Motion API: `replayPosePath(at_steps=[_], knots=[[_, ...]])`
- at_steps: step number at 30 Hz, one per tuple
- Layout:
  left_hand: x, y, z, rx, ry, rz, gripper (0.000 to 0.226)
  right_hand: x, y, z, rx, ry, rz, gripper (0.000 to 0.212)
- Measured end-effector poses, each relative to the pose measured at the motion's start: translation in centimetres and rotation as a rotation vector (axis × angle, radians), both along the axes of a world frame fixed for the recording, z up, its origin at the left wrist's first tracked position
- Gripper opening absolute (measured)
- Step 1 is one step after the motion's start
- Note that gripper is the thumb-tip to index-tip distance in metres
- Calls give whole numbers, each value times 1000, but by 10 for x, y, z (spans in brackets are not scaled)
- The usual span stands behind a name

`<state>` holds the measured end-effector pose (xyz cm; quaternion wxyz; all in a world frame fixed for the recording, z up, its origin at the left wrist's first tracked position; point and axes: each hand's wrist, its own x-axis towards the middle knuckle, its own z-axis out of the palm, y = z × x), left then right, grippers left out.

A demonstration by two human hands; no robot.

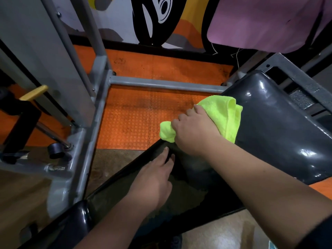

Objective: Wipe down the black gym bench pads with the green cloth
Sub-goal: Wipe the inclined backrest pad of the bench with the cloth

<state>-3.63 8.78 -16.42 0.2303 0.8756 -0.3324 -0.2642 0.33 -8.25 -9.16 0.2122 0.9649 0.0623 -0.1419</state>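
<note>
A bright green cloth is bunched in my right hand, pressed against the left edge of the glossy black back pad that tilts up at the right. Below it lies the black seat pad, running from the lower left toward the centre. My left hand rests flat on that seat pad, fingers stretched out and together, holding nothing. The joint between the two pads is partly hidden by my right wrist.
A grey steel machine frame with uprights and a crossbar stands at the left and behind. An orange studded floor mat lies under it. A yellow-handled lever sits at far left. A purple cloth hangs top right.
</note>
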Motion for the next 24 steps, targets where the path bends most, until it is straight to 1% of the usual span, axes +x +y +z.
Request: replayPosePath(at_steps=[3,5,7,11,14,16,19,21,24], knots=[[-4,0,-7,-4,-40,1,77,-6,-9,0,-4,-68,36,39],[-1,0,-11,3,-54,0,75,7,-2,-4,-5,-123,-10,34],[3,2,-18,-18,-94,-11,74,17,11,-11,-11,-121,-44,30],[0,8,-30,-96,-203,-39,78,-3,9,-18,15,-116,35,33],[2,11,-38,-142,-218,-30,76,8,10,-14,-39,-149,-34,31],[5,13,-44,-193,-234,-33,75,21,18,-17,-43,-122,-86,31],[5,18,-57,-263,-258,-57,73,11,12,-19,-68,-93,-10,35],[6,21,-69,-338,-277,-41,70,3,6,-16,-98,-126,20,32],[10,24,-86,-493,-286,-1,64,14,23,-22,-129,-154,-52,26]])
